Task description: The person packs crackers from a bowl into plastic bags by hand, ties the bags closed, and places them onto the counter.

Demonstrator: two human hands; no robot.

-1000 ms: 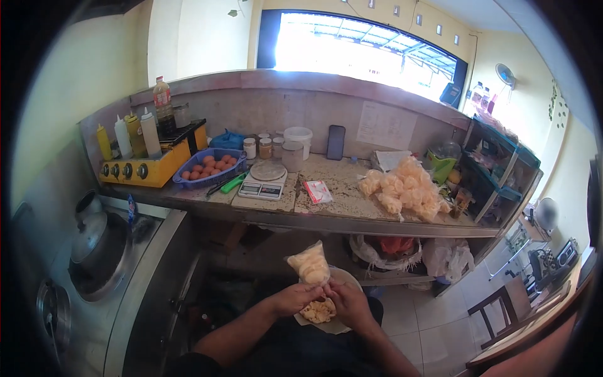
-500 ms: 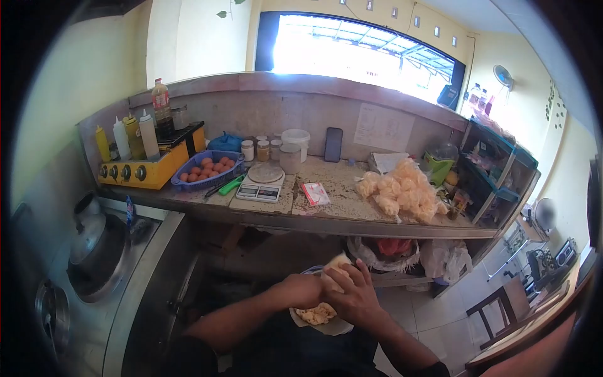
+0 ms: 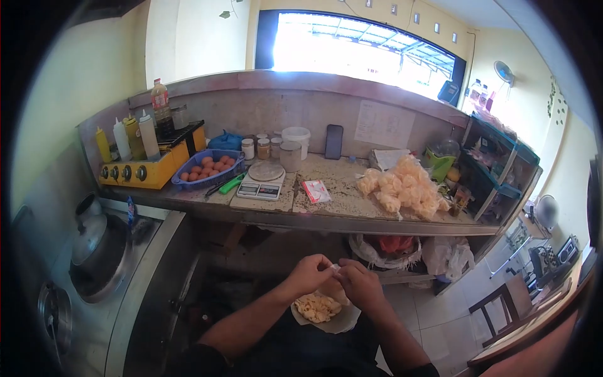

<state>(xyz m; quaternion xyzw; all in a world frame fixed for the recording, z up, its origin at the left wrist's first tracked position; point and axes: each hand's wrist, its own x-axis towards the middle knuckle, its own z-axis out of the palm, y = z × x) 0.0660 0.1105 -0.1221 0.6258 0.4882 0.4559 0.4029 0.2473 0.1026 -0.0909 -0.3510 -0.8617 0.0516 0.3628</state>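
My left hand (image 3: pixel 310 276) and my right hand (image 3: pixel 362 286) meet in front of me, fingers pinched together at the top of a small clear plastic bag (image 3: pixel 333 291). Pale orange contents show through the bag, which hangs below my fingers. Under it, at my lap, is a round bowl (image 3: pixel 347 321) with a pale lining or rim, holding a heap of yellowish-orange food pieces (image 3: pixel 316 308). The fingertips partly hide the bag's neck.
On the counter ahead lie a pile of filled plastic bags (image 3: pixel 408 186), a kitchen scale (image 3: pixel 259 188), a red-and-white packet (image 3: pixel 316 191) and a blue basket of eggs (image 3: pixel 207 168). A phone (image 3: pixel 333 142) leans on the back wall. At left stands a stove with a kettle (image 3: pixel 91 239).
Both hands have shifted from wrapping round the bag to pinching its top. The bag now hangs lower, and more of the bowl's food shows.
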